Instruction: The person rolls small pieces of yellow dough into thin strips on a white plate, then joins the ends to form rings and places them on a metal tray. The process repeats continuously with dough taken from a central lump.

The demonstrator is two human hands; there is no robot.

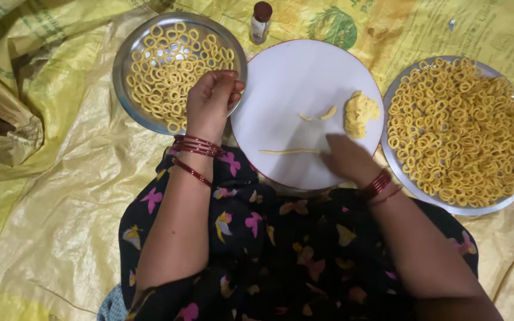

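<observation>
- Yellow plastic sheet covers the floor under everything, crinkled, bunched up at far left.
- Person's lap in a dark floral garment fills the bottom centre; both forearms reach forward from it.
- Right steel plate: biggest container, heaped nearly rim to rim with yellow dough rings, several layers deep.
- White round board, red-edged, sits in the middle between the two plates, near edge over the lap. On it: a dough lump near its right edge, a thin rolled dough strip lying left-to-right near the front, and two short dough bits mid-board.
- Left steel plate: smaller, holds a thinner spread of the same rings, mostly one layer, bare metal showing at the rim.
- Left hand: over the near right edge of the left plate, fingers curled in and pinched together; whatever is in the pinch is hidden, can't tell if it holds a ring. Red bangles on the wrist.
- Right hand: palm down, flat on the board at the strip's right end, motion-blurred; fingers spread, not clenched around anything. Red bangles too.
- Small bottle, dark red cap, stands upright beyond the board, between board and left plate.
</observation>
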